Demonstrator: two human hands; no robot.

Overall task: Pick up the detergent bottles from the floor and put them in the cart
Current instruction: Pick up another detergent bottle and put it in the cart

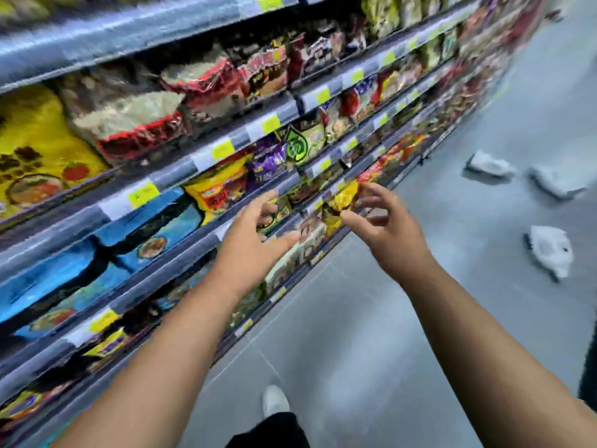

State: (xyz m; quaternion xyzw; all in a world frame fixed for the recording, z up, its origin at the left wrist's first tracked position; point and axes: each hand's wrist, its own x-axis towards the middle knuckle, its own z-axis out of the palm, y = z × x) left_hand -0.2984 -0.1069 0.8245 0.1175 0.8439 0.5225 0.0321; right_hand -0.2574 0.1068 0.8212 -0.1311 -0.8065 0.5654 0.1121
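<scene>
Three white plastic detergent bottles lie on their sides on the smooth grey tiled floor [371, 334] at the right of the view, all blurred. The nearest bottle [550, 250] lies closest to the person, with a dark cap end toward the left. Two more lie farther up the aisle: the far left bottle [491, 166] and, just beside it to the right, the far right bottle [557, 182]. All three are well apart from both hands. No cart shows in this view. Two bare forearms reach forward from the bottom of the frame. The left hand [255, 240] is held in the air in front of the shelving, fingers spread and loosely curled, holding nothing. The right hand [384, 227] is raised beside it, fingers apart and bent like a claw, also empty. Behind the hands, filling the left and centre, runs a tall grey metal supermarket shelf unit [181, 169] with several tiers, each edged with yellow price tags [143, 194] and packed with colourful snack and noodle packets in yellow, blue, red and purple. At the bottom centre, a white shoe [274, 400] steps on the floor, above a dark trouser leg [274, 431].
</scene>
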